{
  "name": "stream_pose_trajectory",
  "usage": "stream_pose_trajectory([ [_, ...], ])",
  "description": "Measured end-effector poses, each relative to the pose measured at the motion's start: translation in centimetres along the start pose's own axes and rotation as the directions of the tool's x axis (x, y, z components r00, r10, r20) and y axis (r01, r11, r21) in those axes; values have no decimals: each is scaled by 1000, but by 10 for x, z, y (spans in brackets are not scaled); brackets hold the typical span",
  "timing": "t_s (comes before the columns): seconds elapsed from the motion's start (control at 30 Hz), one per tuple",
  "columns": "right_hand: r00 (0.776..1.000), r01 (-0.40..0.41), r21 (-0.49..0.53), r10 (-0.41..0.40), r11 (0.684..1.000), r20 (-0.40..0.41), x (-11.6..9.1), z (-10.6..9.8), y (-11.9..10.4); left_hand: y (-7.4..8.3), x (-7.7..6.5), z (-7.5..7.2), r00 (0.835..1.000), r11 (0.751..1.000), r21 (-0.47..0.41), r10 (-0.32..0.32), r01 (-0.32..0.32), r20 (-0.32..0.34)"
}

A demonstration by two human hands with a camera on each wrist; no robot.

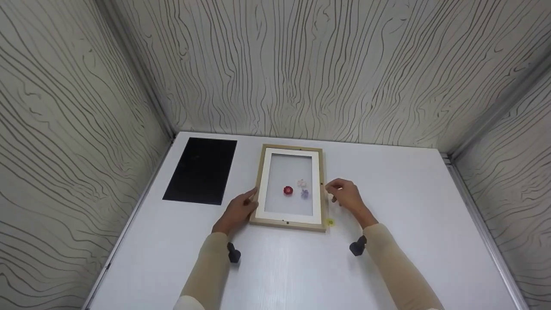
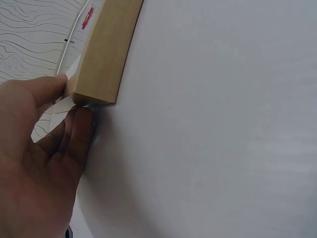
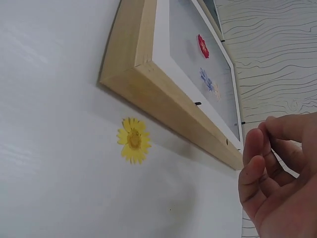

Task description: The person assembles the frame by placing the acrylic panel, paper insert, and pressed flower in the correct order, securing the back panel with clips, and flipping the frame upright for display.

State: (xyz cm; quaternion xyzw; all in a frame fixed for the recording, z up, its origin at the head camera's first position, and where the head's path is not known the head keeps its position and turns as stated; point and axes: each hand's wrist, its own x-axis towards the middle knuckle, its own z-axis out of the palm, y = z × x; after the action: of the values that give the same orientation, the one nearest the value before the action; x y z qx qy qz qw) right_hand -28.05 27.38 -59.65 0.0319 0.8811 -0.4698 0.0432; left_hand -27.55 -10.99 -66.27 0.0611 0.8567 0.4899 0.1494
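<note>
My left hand (image 1: 238,210) grips the left edge of a light wooden picture frame (image 1: 259,172), with its thumb and fingers at the wood in the left wrist view. Inside the frame's white border (image 1: 317,193) lie a red flower (image 1: 288,190), a pale pink flower (image 1: 301,183) and a purple flower (image 1: 304,194) on a translucent pane. Beside the frame's right edge, my right hand (image 1: 347,196) has curled fingers, the thumb meeting the forefinger; nothing shows between them. A yellow flower (image 3: 134,140) lies on the table near the frame's lower right corner.
A black rectangular panel (image 1: 200,170) lies flat on the white table (image 1: 404,215), left of the frame. Small dark tabs (image 3: 198,103) stand along the frame's inner edge. Wood-patterned walls (image 1: 275,73) enclose the table at the back and sides.
</note>
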Motion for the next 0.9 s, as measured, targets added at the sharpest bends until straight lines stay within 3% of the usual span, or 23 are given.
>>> stream_pose_trajectory([
  [0.43, 1000, -13, -52, 13, 999, 4, -33, -10, 19, 0, 2, 1, 1000, 1000, 15, 15, -15, -13],
  [0.9, 999, -16, -60, 18, 998, 35, -58, 6, 38, 0, 1, -1, 999, 999, 9, 36, -36, 5],
])
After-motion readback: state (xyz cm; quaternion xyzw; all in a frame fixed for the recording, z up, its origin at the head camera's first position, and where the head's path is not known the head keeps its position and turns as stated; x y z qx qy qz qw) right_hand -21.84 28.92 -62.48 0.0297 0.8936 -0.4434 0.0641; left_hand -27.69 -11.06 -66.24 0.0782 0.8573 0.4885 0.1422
